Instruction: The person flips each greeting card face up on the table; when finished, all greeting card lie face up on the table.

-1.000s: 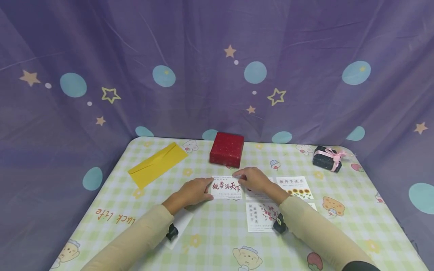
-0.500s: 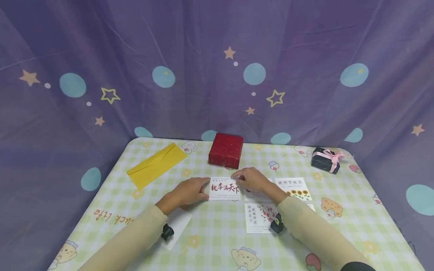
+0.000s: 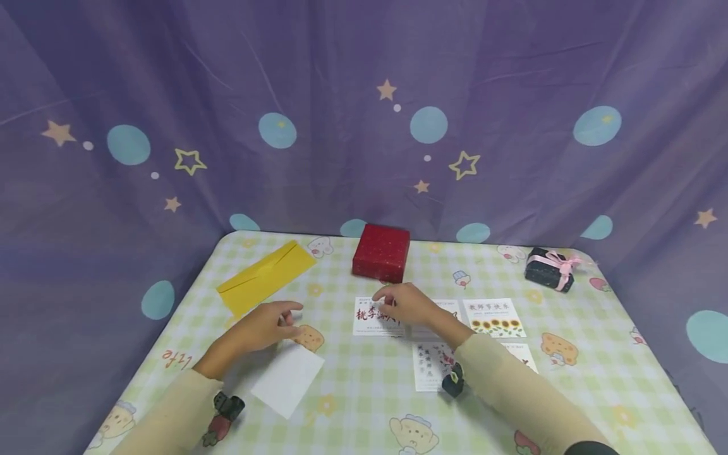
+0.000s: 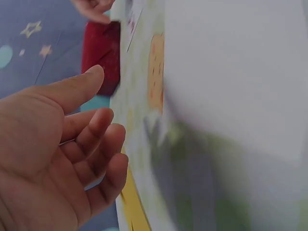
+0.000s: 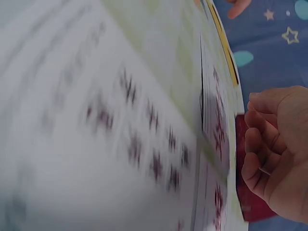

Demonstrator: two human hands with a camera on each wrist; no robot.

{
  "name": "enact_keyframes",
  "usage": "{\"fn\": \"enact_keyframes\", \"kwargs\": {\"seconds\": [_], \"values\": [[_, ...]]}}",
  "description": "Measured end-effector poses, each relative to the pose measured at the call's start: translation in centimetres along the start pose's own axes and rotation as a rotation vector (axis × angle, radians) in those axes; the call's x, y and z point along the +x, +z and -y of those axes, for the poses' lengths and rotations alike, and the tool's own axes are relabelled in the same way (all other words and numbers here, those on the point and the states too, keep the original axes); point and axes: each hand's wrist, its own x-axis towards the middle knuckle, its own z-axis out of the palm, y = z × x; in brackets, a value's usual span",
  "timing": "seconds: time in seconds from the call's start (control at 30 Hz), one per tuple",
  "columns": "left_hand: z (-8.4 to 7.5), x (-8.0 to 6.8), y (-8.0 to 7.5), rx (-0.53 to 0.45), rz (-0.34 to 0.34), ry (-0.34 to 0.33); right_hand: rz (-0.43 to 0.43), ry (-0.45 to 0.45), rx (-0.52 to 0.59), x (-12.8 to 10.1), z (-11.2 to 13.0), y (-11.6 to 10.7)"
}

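R hand (image 3: pixel 405 304) fingers curled on red-lettered card (image 3: pixel 370 316) — L hand (image 3: pixel 263 327) fingers relaxed, holding nothing.

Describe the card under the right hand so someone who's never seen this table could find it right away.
On the checked table, look just in front of the red gift box. The card lies flat there, partly under the right hand. Unlike the sunflower card to its right, it carries large red and black brush characters.

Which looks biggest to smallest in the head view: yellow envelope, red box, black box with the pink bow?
1. Yellow envelope
2. Red box
3. Black box
All sit about equally far back, so the order is fairly safe.
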Motion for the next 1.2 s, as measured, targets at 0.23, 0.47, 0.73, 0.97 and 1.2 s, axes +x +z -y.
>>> {"fn": "enact_keyframes", "kwargs": {"seconds": [0.23,0.47,0.73,0.97,1.2], "values": [[1.7,-1.9,-0.4,-0.014,-0.032,-0.021,0.008,-0.098,0.04,1.3,2.1,1.5],[2.9,-4.0,0.3,-0.051,-0.031,-0.01,0.078,-0.137,0.096,2.9,5.1,3.4],[3.5,-6.5,1.7,-0.077,-0.025,-0.033,0.13,-0.189,0.031,4.0,8.4,6.3],[3.1,-8.5,2.9,0.021,-0.042,-0.128,0.144,-0.295,-0.102,5.1,10.2,8.7],[2.6,-9.3,3.6,0.101,-0.048,-0.152,0.225,-0.335,-0.221,5.9,10.7,9.4]]}}
